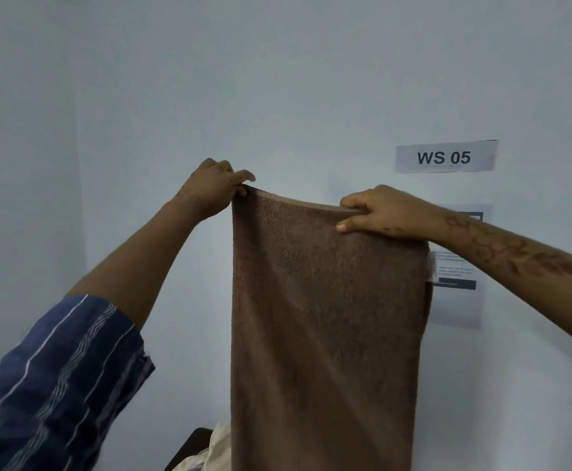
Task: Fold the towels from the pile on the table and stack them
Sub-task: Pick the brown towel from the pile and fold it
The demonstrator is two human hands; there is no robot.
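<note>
While the brown terry-cloth towel (325, 317) hangs lengthwise before the pale wall, I hold it raised by its top hem; my left hand (211, 188) pinches one upper corner, my right hand (384, 212) grips the other, fingers over the edge; both are closed on cloth. A pale crumpled fabric (210, 450) lies below at the frame's foot, apparently the pile; the table's dark edge (189, 443) barely shows. Step in hand, I judge: squaring the towel. Next: bring the corners together evenly, edges matched.

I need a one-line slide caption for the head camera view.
Left hand and right hand hold a brown towel up by its top edge.
</note>
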